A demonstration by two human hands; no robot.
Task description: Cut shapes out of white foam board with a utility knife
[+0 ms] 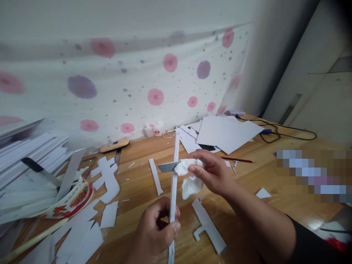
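My left hand (161, 227) pinches a long, narrow white strip (173, 194) near its lower end, and the strip stands nearly upright over the table. My right hand (211, 170) grips a blade (167, 167) whose base is wrapped in crumpled white tissue (185, 167). The blade's bare metal end points left and crosses the strip's upper part. A loose flap of tissue hangs below my right fingers. Under my hands, a white cut piece with a hooked end (209, 227) lies on the wooden table (137, 198).
At left are a paper bowl (68, 203) full of scraps, stacked white sheets (30, 150) and cut pieces (108, 176). White boards (228, 134), a red pencil (239, 159) and a black cable (297, 135) lie at the back right.
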